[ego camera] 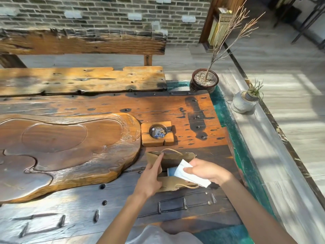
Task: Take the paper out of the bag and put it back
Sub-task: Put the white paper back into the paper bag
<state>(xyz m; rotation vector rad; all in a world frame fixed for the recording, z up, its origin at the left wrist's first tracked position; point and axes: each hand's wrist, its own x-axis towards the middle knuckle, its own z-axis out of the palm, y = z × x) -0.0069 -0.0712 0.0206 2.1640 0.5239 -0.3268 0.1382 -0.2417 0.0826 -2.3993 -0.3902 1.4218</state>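
**Inspector:** Weathered wooden table is being lit by low sun, with a brick wall behind and a bench along the far side. What is being recorded at the near right corner?

**Assistant:** A brown paper bag with twine handles is being held open on the tabletop, mouth upward. The left hand is being pressed against the bag's left wall, index finger extended up along the rim, the remaining fingers curled on the near flap.

**Inspector:** And the paper?

**Assistant:** The white paper is being pinched by the right hand, fingers closed on it, directly over the bag's mouth. One corner is being dipped inside; most of it is outside. Something blue is being glimpsed in the bag, unidentifiable.

**Inspector:** Surroundings?

**Assistant:** A carved wooden tray is being noted left of the bag, a small wooden ashtray just beyond it, and two potted plants past the table's corner
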